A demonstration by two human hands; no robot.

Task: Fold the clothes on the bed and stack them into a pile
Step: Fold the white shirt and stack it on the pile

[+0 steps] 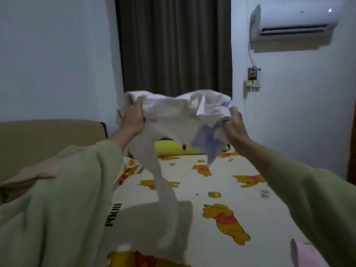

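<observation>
A white garment (173, 112) with a pale blue patch hangs in the air above the bed (221, 180). My left hand (133, 118) grips its left top edge and my right hand (234, 125) grips its right top edge. A long white strip of the garment trails down toward the sheet, blurred. The bed has a cream sheet printed with yellow bears. A folded beige pile (32, 176) lies at the left, partly hidden by my green sleeve. A pink cloth (308, 255) shows at the bottom right edge.
A yellow pillow (173, 150) lies at the head of the bed. Behind it hangs a dark curtain (173, 45). A beige headboard or sofa back (48, 137) stands at the left. An air conditioner (294, 22) and a socket with cables are on the right wall.
</observation>
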